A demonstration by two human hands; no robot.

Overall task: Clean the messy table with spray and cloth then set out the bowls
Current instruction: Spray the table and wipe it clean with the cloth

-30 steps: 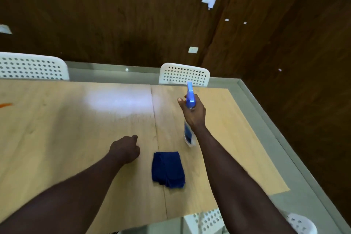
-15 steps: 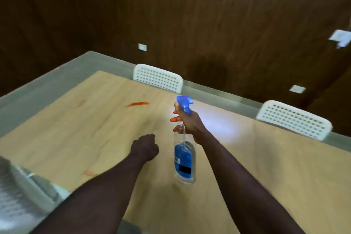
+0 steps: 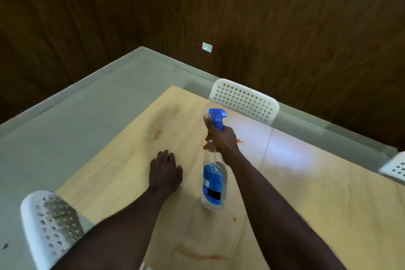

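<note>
My right hand [image 3: 221, 138] grips the neck of a clear spray bottle [image 3: 213, 184] with a blue trigger head and blue label, held above the light wooden table [image 3: 306, 193]. My left hand [image 3: 165, 172] lies flat on the tabletop just left of the bottle, fingers spread. Orange-red smears mark the wood: one smear [image 3: 158, 133] lies toward the far left corner, a long streak [image 3: 197, 254] runs near the front edge, and a small spot [image 3: 235, 218] sits by the bottle's base. No cloth and no bowls are in view.
A white perforated chair back [image 3: 245, 99] stands at the table's far side, another chair [image 3: 50, 223] at the near left corner, and a third chair [image 3: 394, 169] at the right edge. Grey floor [image 3: 65, 138] lies left of the table. Dark wood panelling forms the walls.
The view has swung left, so the blue cloth has left the frame. My right hand has carried the spray bottle over the left part of the table. My left hand has uncurled and now lies flat.
</note>
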